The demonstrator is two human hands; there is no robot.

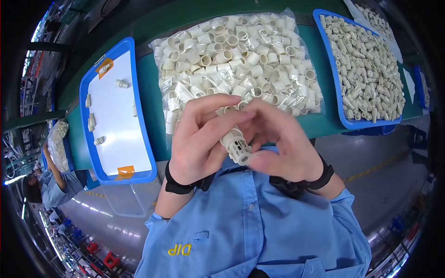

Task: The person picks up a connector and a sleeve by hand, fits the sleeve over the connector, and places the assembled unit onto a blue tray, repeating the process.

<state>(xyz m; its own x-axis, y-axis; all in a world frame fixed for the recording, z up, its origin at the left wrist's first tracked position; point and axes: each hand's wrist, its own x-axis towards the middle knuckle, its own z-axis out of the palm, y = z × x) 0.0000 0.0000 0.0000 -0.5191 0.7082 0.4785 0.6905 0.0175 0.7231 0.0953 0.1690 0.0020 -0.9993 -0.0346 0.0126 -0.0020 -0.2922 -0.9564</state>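
Blue-sleeved co-worker (54, 185): lower left of the frame, a person bent beside a clear bag of pale parts at the far left edge.
Blue tray, left (134, 92): upper left of centre, with a white floor and two orange tape tabs; a few loose cream fittings (122, 84) lie scattered on it, well apart from each other.
Green table (153, 104): runs across the upper half of the frame under both trays and the bag.
Left hand (199, 143): centre of the frame, a black strap at the wrist, fingers curled in and pinching the upper end of the cream plastic connector.
Cream plastic connector (236, 144): dead centre, between the two hands, held above the table's near edge and tilted with its open round end toward the lower right.
Plastic bag (236, 60): top centre, clear, lying on the table just behind the hands and packed with cream tube-shaped fittings.
Right hand (285, 146): just right of centre, also strapped in black at the wrist, fingers closed around the connector's lower end, thumb beneath it.
Blue tray, right (331, 69): upper right, heaped full of small cream parts (366, 69).
Grey floor (380, 180): lower right, with a yellow line across it.
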